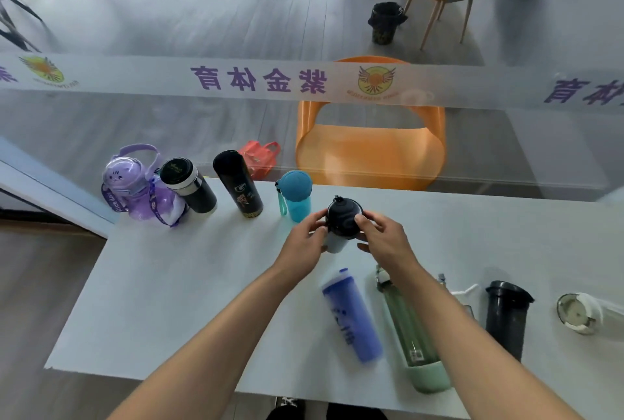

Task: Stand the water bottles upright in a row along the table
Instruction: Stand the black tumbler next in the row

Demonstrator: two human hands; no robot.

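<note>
A white bottle with a black lid (341, 222) stands upright on the white table (202, 284), held between my left hand (305, 244) and my right hand (385, 239). To its left a row stands upright along the far edge: a purple bottle (135, 188), a black flask with a silver band (189, 185), a tall black bottle (238, 183) and a teal bottle (295, 195). Lying flat nearer me are a blue bottle (353, 316), a green-based clear bottle (410, 335), a black tumbler (506, 316) and a clear white-capped bottle (580, 313).
Another clear bottle (464, 298) lies partly hidden behind my right forearm. A glass wall with a printed band runs behind the table. Beyond it sit an orange chair (371, 149), a red bag (260, 156) and a black bin (385, 23).
</note>
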